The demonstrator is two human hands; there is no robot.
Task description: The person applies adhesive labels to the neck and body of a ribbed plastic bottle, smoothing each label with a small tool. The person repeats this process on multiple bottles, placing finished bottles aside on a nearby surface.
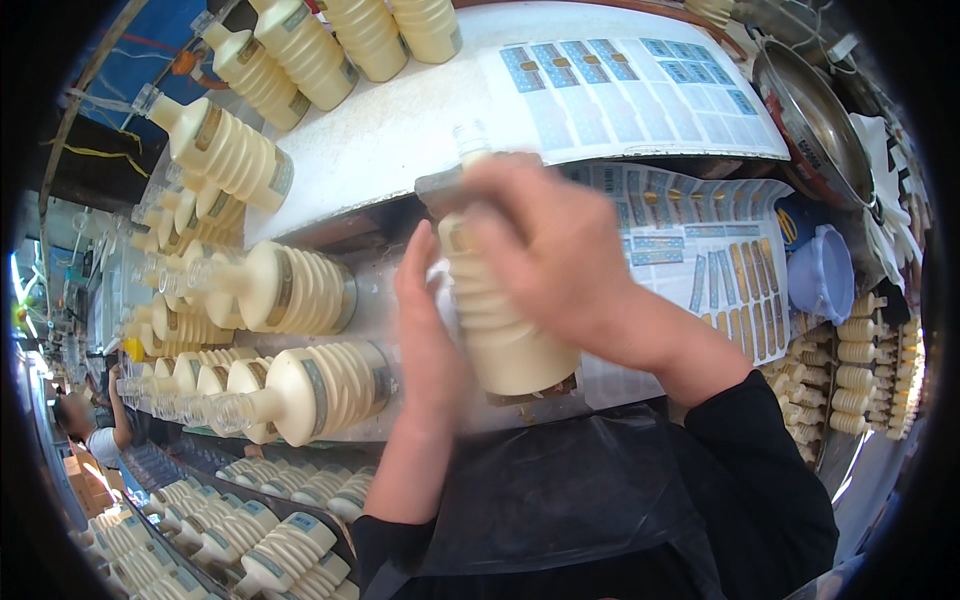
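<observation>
Though blur hides both hands' (432, 330) (565, 245) grip at one bottle (512, 345), label sheets (625, 100) and cream bottles (258, 75) share the white tabletop (400, 130).

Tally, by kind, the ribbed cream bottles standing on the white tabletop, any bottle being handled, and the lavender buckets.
Ribbed cream bottles on the white tabletop: 5
Ribbed cream bottle at the right hand: 1
Lavender bucket: 1
Total: 7
</observation>
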